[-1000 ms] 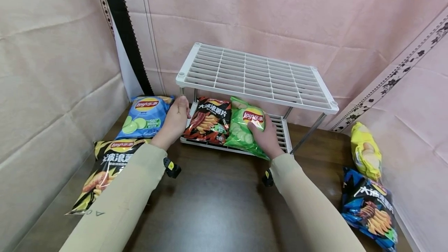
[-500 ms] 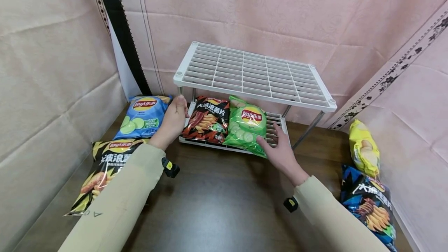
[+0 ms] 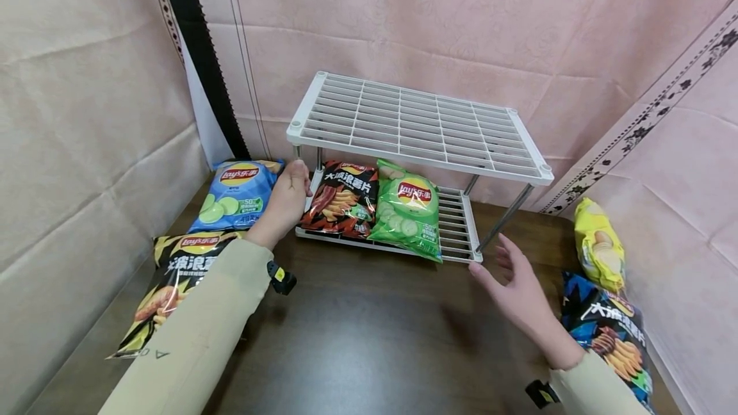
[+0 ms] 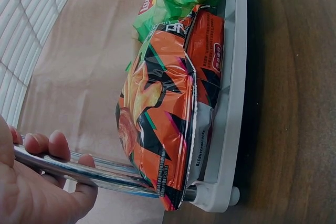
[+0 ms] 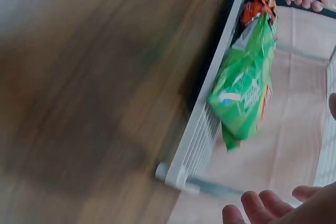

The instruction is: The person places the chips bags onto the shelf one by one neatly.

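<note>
My left hand (image 3: 284, 202) grips the front left metal post (image 4: 118, 180) of a two-tier white rack (image 3: 421, 157), fingers curled round it in the left wrist view. Beside that post, a red and black bag of potato chips (image 3: 340, 203) leans back on the lower shelf (image 3: 458, 226). Against its right side stands a green bag of potato chips (image 3: 408, 218). My right hand (image 3: 519, 293) holds nothing. Its fingers are spread, just right of the rack's front right corner, near the right metal post (image 3: 507, 215).
At left lie a blue bag of chips (image 3: 233, 194) and a black and yellow bag (image 3: 179, 274), partly behind my left sleeve. To the right are a yellow bag (image 3: 601, 245) and a dark blue bag (image 3: 614, 344). Pink cloth (image 3: 432, 18) hangs behind the rack on the wooden table (image 3: 357, 338).
My right hand has let go of the green bag of potato chips and moved right, past the rack's corner. The bag stays on the lower shelf. My left hand keeps its grip.
</note>
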A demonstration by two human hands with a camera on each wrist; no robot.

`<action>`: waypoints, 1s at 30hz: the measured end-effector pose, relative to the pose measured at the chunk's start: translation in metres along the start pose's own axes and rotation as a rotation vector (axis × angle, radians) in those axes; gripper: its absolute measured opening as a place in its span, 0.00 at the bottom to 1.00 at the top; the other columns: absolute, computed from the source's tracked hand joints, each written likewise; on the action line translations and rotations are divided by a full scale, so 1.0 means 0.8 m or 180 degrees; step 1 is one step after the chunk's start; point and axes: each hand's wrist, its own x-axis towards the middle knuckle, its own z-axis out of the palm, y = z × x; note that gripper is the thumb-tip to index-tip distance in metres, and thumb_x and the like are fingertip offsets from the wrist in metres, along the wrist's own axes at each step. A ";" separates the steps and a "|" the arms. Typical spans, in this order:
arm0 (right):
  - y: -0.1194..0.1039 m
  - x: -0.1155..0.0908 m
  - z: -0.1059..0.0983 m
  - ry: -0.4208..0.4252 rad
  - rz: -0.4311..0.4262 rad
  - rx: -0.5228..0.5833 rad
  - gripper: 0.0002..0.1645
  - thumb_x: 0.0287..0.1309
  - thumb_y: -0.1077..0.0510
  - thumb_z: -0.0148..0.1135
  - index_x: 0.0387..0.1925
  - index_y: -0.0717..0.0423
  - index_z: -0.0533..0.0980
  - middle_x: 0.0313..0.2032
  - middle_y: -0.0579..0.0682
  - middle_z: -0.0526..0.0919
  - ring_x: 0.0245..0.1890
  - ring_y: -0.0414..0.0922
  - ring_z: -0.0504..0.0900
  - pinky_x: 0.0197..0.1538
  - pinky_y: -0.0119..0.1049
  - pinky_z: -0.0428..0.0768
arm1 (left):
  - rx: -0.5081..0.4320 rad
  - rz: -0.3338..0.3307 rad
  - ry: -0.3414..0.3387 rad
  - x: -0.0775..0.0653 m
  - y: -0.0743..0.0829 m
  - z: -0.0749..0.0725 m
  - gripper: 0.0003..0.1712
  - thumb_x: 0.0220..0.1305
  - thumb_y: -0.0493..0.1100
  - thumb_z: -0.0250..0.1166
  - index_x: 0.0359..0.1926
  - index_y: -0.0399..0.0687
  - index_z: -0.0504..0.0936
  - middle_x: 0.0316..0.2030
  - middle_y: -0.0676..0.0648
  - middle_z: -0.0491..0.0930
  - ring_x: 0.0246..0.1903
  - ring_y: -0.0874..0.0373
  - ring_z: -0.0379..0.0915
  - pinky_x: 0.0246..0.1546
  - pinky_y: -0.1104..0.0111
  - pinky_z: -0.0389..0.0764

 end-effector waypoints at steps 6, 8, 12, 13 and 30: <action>0.028 -0.029 -0.043 0.0322 0.0132 -0.0038 0.53 0.63 0.40 0.61 0.76 0.53 0.42 0.66 0.70 0.59 0.62 0.67 0.63 0.56 0.65 0.65 | -0.0013 0.0040 0.0011 -0.001 0.002 0.000 0.32 0.72 0.66 0.26 0.37 0.43 0.62 0.31 0.39 0.66 0.34 0.43 0.67 0.36 0.59 0.65; 0.039 -0.038 -0.058 0.0424 0.0267 -0.0072 0.53 0.64 0.41 0.60 0.76 0.54 0.41 0.65 0.71 0.59 0.61 0.68 0.63 0.55 0.65 0.65 | -0.0014 0.0041 0.0006 -0.001 0.002 0.000 0.33 0.72 0.66 0.26 0.37 0.43 0.62 0.31 0.40 0.66 0.34 0.42 0.67 0.36 0.59 0.65; 0.063 -0.053 -0.085 0.0516 0.0633 -0.0206 0.55 0.64 0.38 0.57 0.75 0.57 0.38 0.66 0.74 0.57 0.60 0.71 0.63 0.53 0.67 0.65 | -0.0008 0.0033 -0.0009 0.000 0.000 0.001 0.32 0.72 0.66 0.26 0.37 0.44 0.61 0.31 0.41 0.66 0.34 0.42 0.67 0.36 0.59 0.65; 0.069 -0.056 -0.090 0.0520 0.0709 -0.0199 0.56 0.65 0.38 0.56 0.75 0.58 0.37 0.66 0.75 0.57 0.60 0.71 0.63 0.52 0.67 0.65 | -0.0011 0.0037 -0.0008 0.000 0.000 0.001 0.31 0.73 0.65 0.27 0.37 0.43 0.61 0.31 0.41 0.66 0.34 0.41 0.67 0.36 0.59 0.65; 0.164 -0.070 -0.142 0.0335 0.2161 -0.0562 0.70 0.56 0.22 0.49 0.70 0.75 0.35 0.65 0.81 0.48 0.62 0.74 0.54 0.57 0.67 0.61 | 0.0006 0.0041 0.0017 0.000 -0.002 0.001 0.30 0.74 0.64 0.27 0.37 0.44 0.61 0.31 0.40 0.66 0.34 0.44 0.67 0.36 0.60 0.66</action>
